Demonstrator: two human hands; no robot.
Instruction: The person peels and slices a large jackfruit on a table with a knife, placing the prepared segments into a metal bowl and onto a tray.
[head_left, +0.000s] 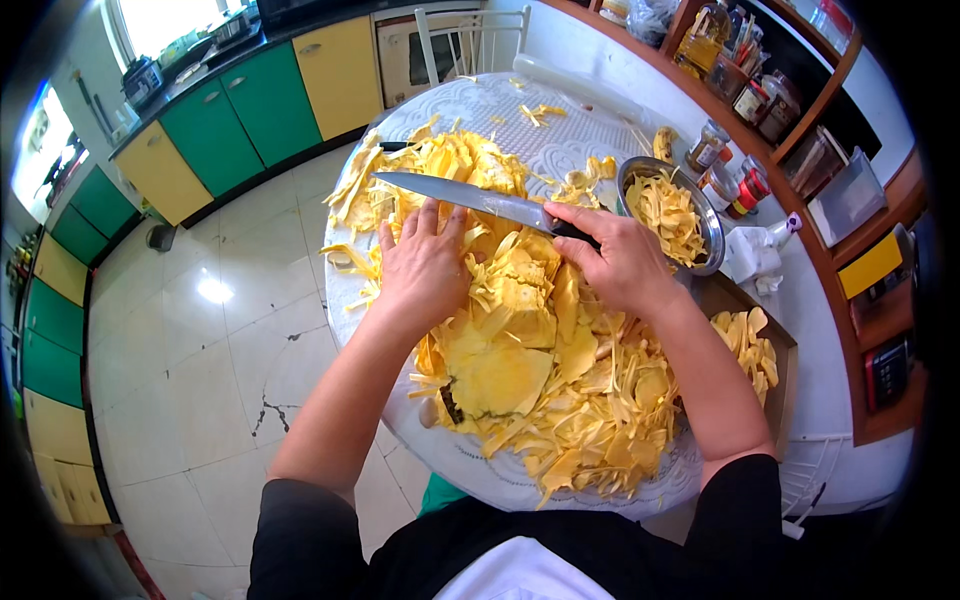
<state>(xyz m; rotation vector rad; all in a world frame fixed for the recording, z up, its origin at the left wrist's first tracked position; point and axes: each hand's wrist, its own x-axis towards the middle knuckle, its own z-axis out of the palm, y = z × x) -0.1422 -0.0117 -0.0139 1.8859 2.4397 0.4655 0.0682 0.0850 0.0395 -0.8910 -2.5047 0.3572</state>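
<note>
My right hand (619, 259) grips the black handle of a large kitchen knife (465, 196), its blade pointing left over a mound of yellow fruit pieces, which look like jackfruit (469, 161). My left hand (426, 266) lies palm down on the fruit just below the blade, fingers spread a little; whether it grips a piece is hidden. Between my forearms sit a thick cut chunk (499, 375) and a heap of yellow strips (600, 427). Right of the knife, a metal bowl (712, 217) holds more yellow pieces.
The round table has a white lace-patterned cover (487, 101). At the right, a cardboard box (784, 360) holds yellow pieces. Jars (707, 146) and a white tissue pack (750, 253) stand beyond the bowl, below a wooden shelf (817, 225). A white chair (472, 37) stands at the far side.
</note>
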